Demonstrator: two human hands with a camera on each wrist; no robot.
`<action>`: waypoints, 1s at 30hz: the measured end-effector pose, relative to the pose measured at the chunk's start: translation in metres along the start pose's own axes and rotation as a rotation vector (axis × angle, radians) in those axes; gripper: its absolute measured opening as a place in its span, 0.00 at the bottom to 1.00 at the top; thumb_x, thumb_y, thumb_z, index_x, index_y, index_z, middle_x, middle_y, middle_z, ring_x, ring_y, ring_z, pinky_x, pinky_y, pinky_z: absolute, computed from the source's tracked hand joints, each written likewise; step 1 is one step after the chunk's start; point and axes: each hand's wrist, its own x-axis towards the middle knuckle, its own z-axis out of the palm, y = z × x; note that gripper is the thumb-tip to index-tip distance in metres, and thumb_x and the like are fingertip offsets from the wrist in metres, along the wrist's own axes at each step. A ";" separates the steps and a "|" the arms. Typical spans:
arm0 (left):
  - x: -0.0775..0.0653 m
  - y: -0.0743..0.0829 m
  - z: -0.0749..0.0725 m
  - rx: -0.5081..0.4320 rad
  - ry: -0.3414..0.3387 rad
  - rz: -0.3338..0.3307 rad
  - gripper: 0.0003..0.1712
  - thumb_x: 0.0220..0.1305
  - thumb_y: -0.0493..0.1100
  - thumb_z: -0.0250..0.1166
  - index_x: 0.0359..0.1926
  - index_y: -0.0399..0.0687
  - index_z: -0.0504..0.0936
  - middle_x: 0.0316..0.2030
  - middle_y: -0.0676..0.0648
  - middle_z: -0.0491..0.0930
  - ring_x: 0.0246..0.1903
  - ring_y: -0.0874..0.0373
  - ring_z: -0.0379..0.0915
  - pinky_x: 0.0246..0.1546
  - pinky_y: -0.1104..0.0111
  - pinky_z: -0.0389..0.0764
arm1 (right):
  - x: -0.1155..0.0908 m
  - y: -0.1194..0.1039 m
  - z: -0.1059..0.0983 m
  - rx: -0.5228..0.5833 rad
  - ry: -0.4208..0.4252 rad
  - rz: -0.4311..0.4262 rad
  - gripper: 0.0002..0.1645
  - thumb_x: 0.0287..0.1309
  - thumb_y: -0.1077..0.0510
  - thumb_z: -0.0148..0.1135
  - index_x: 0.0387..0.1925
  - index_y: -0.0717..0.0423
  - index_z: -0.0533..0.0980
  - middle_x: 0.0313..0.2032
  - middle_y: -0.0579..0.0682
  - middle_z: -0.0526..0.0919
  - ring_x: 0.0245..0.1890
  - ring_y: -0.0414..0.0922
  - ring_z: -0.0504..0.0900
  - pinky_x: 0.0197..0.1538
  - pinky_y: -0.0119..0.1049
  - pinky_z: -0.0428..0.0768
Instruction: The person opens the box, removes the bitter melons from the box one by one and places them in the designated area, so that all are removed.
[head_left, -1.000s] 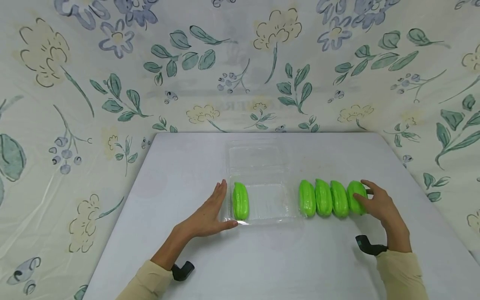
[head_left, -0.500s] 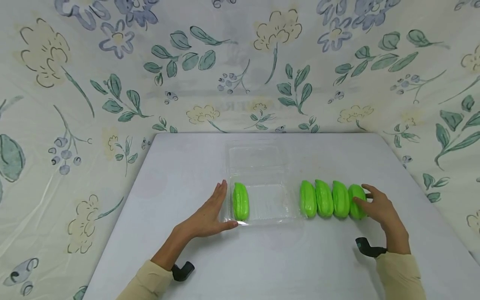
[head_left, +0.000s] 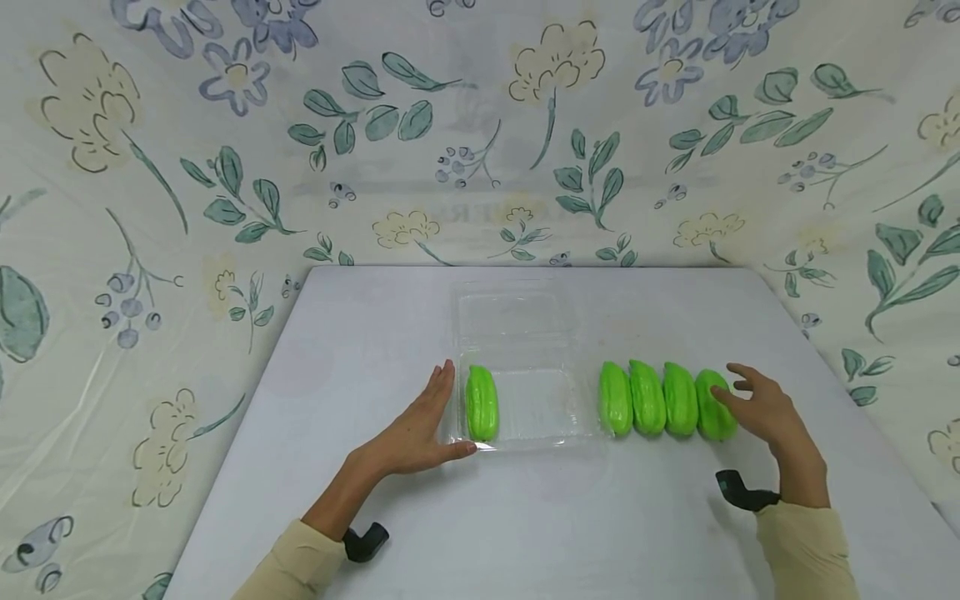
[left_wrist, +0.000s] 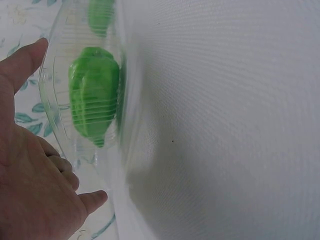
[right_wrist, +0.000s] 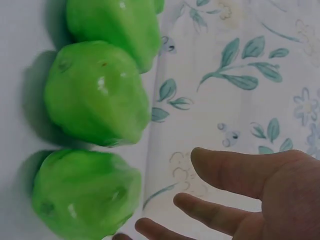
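A transparent clamshell box (head_left: 538, 408) lies opened on the table, its lid (head_left: 513, 315) folded back to the far side. Inside, along the left wall, is one glossy green ridged fruit (head_left: 482, 404), resembling a star fruit. My left hand (head_left: 408, 437) is at the box's left side, thumb by the near corner and fingers along the wall. Through the plastic, the left wrist view shows the green fruit (left_wrist: 94, 95). To the box's right, several similar fruits (head_left: 648, 398) form a row. My right hand (head_left: 768, 412) hovers at the rightmost fruit (head_left: 718, 412), fingers spread, holding nothing.
The white table (head_left: 570, 525) carries the box and the row. Behind it hangs a flower-patterned cloth (head_left: 480, 183), also at both sides. A black wrist mount (head_left: 366, 543) sticks out from the left sleeve, another mount (head_left: 746, 492) from the right.
My right hand nudged the rightmost fruit against the row, then its fingers loosened and drew slightly right and up. The row shifted a little. My left hand stays still.
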 end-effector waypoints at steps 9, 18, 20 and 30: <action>0.000 -0.001 -0.001 -0.012 0.002 0.014 0.69 0.55 0.68 0.67 0.77 0.41 0.33 0.77 0.46 0.32 0.75 0.52 0.27 0.69 0.51 0.51 | -0.001 -0.026 -0.004 -0.032 0.046 -0.085 0.42 0.73 0.42 0.47 0.71 0.70 0.53 0.62 0.80 0.61 0.59 0.79 0.61 0.51 0.71 0.68; -0.001 -0.001 -0.001 -0.019 -0.011 -0.002 0.70 0.55 0.68 0.67 0.77 0.42 0.32 0.77 0.47 0.30 0.75 0.54 0.26 0.70 0.53 0.49 | -0.001 -0.060 0.004 -0.013 0.052 -0.157 0.39 0.73 0.44 0.50 0.71 0.68 0.56 0.62 0.77 0.64 0.58 0.76 0.67 0.51 0.69 0.71; -0.001 -0.001 -0.001 -0.012 -0.013 -0.006 0.70 0.55 0.68 0.67 0.77 0.42 0.31 0.77 0.48 0.30 0.75 0.54 0.26 0.70 0.53 0.49 | -0.001 -0.068 0.006 -0.003 0.051 -0.176 0.38 0.72 0.45 0.51 0.71 0.67 0.57 0.62 0.77 0.65 0.57 0.75 0.69 0.51 0.68 0.72; -0.001 -0.001 0.001 -0.019 0.001 0.000 0.70 0.54 0.69 0.67 0.77 0.41 0.33 0.77 0.47 0.31 0.75 0.53 0.27 0.69 0.51 0.51 | 0.000 -0.101 0.022 0.048 0.015 -0.245 0.36 0.71 0.47 0.54 0.71 0.63 0.60 0.62 0.72 0.68 0.56 0.71 0.73 0.52 0.63 0.74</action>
